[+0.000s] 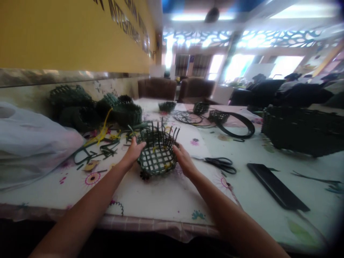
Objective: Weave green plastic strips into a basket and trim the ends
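Between my two hands is a small dark green woven basket (157,157), tilted so that its open lattice bottom faces me. Several loose strip ends stick up from its far rim. My left hand (134,152) grips the basket's left side, thumb over the edge. On the opposite side my right hand (184,159) holds the wall, with fingers partly hidden behind it. Black-handled scissors (220,163) lie just right of my right hand. Cut green strips (107,148) and yellow strips (103,132) are scattered to the left of the basket.
A white plastic bag (34,143) sits at the left, before stacked green baskets (126,113). Farther back are a small basket (167,106) and a coiled strip (239,130). A large dark basket (303,130) and a black flat object (276,186) are at the right.
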Demonstrator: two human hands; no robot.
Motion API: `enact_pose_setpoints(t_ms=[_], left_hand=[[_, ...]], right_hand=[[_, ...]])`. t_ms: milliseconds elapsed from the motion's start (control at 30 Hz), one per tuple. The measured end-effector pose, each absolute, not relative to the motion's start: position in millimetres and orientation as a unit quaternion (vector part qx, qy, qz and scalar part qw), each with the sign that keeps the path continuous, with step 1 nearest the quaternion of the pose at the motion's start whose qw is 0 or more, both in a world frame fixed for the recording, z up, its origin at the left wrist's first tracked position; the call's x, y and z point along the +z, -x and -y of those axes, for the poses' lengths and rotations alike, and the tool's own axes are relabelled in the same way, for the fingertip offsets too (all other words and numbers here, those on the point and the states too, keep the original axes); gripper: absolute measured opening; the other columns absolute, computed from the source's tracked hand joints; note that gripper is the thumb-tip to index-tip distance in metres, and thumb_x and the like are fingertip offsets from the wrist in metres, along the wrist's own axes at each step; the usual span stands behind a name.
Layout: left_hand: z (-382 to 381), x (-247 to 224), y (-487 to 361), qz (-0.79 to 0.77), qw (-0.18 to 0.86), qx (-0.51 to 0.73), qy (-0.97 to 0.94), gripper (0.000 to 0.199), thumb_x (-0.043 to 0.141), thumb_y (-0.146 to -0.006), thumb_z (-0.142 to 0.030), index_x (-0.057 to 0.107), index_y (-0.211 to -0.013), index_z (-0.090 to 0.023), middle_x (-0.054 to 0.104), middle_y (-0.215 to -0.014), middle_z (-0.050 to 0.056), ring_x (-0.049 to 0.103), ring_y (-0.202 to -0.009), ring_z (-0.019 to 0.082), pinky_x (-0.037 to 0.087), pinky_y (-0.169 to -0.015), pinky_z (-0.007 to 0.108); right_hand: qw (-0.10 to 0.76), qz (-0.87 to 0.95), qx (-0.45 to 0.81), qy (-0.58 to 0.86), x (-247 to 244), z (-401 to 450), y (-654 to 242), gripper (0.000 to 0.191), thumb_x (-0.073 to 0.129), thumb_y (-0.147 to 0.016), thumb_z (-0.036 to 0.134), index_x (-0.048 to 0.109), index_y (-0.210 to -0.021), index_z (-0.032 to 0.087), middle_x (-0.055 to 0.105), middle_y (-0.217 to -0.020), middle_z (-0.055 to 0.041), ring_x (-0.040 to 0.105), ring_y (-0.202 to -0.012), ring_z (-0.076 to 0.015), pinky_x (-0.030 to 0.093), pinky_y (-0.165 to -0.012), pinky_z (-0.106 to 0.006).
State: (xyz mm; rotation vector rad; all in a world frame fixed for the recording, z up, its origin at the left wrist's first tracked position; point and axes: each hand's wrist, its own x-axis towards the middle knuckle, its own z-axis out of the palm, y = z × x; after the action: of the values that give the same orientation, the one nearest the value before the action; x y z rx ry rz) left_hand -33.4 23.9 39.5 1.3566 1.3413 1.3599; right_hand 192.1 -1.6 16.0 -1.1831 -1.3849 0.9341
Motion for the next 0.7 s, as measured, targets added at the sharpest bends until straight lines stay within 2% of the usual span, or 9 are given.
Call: enact_pose_setpoints(t_ms=[100,233,300,367,433,500,567,633,700], left_hand=[[-23.2,38.9,33.8,-0.515,0.408,0.548,-0.517,0.061,0.070,-0.078,-0.034,0.048,-0.133,-0.019,0.060,-0.131,0.012,0.055,-0.122,0.026,0.038,-0.109,0.043],[-17.4,48.4,52.9,-0.411,0.538,0.576,-0.457,0.055,0.060,-0.086,-0.053,0.055,-0.130,-0.021,0.066,-0.123,0.009,0.062,-0.112,0.023,0.047,-0.100,0.037],[-19.3,57.0,68.8,-0.383,0.593,0.563,-0.430,0.049,0.059,-0.087,-0.051,0.060,-0.123,-0.018,0.069,-0.116,0.009,0.066,-0.103,0.023,0.053,-0.091,0.035],[-24.0,64.7,84.1,-0.384,0.628,0.518,-0.437,0.044,0.065,-0.084,-0.038,0.063,-0.122,-0.017,0.070,-0.115,0.009,0.068,-0.097,0.021,0.054,-0.086,0.031],[-29.6,68.5,94.1,-0.395,0.656,0.474,-0.435,0.041,0.068,-0.081,-0.030,0.065,-0.118,-0.015,0.071,-0.113,0.009,0.069,-0.093,0.019,0.055,-0.084,0.029],[-34.6,67.2,96.8,-0.413,0.656,0.467,-0.427,0.042,0.069,-0.080,-0.029,0.065,-0.120,-0.015,0.071,-0.111,0.009,0.069,-0.090,0.019,0.056,-0.082,0.029],[-38.9,62.6,93.8,-0.444,0.622,0.474,-0.438,0.055,0.068,-0.080,-0.032,0.056,-0.133,-0.020,0.071,-0.111,0.007,0.069,-0.089,0.020,0.056,-0.080,0.031],[-42.9,58.1,88.8,-0.485,0.569,0.456,-0.483,0.070,0.069,-0.079,-0.038,0.044,-0.144,-0.025,0.070,-0.115,0.007,0.069,-0.091,0.023,0.055,-0.082,0.036],[-46.8,56.4,84.4,-0.514,0.494,0.421,-0.561,0.076,0.070,-0.075,-0.042,0.044,-0.144,-0.023,0.067,-0.122,0.010,0.066,-0.102,0.028,0.051,-0.092,0.042]], right_hand=[[0.514,0.580,0.389,0.498,21.8,3.5,-195.7,0.053,0.049,-0.088,0.058,0.057,-0.127,0.023,0.066,-0.122,-0.0062,0.058,-0.112,-0.0230,0.047,-0.095,-0.037],[0.463,0.563,0.436,0.528,37.5,15.1,-196.6,0.057,0.043,-0.089,0.065,0.055,-0.128,0.026,0.067,-0.115,-0.0072,0.065,-0.090,-0.0215,0.054,-0.066,-0.032],[0.414,0.567,0.459,0.544,44.3,19.9,-196.4,0.058,0.042,-0.088,0.068,0.057,-0.124,0.024,0.067,-0.111,-0.0087,0.065,-0.081,-0.0208,0.052,-0.056,-0.029],[0.398,0.586,0.447,0.546,47.8,21.2,-197.7,0.058,0.049,-0.086,0.067,0.059,-0.122,0.022,0.067,-0.107,-0.0092,0.065,-0.082,-0.0204,0.052,-0.060,-0.029],[0.421,0.603,0.426,0.527,48.1,19.6,-200.4,0.058,0.057,-0.084,0.061,0.057,-0.127,0.022,0.067,-0.107,-0.0089,0.065,-0.090,-0.0207,0.053,-0.070,-0.030],[0.444,0.599,0.450,0.491,46.8,17.2,-202.9,0.064,0.060,-0.084,0.056,0.048,-0.139,0.025,0.066,-0.113,-0.0087,0.064,-0.097,-0.0213,0.054,-0.075,-0.030],[0.442,0.581,0.501,0.464,45.9,15.7,-203.2,0.065,0.056,-0.087,0.052,0.040,-0.146,0.029,0.065,-0.117,-0.0082,0.064,-0.098,-0.0215,0.056,-0.070,-0.030],[0.431,0.571,0.518,0.469,46.0,14.9,-201.0,0.057,0.051,-0.089,0.045,0.043,-0.144,0.030,0.065,-0.115,-0.0073,0.065,-0.094,-0.0209,0.056,-0.062,-0.027],[0.419,0.573,0.496,0.500,46.7,13.9,-197.3,0.049,0.044,-0.089,0.037,0.051,-0.137,0.027,0.067,-0.109,-0.0071,0.064,-0.087,-0.0199,0.055,-0.055,-0.025]])
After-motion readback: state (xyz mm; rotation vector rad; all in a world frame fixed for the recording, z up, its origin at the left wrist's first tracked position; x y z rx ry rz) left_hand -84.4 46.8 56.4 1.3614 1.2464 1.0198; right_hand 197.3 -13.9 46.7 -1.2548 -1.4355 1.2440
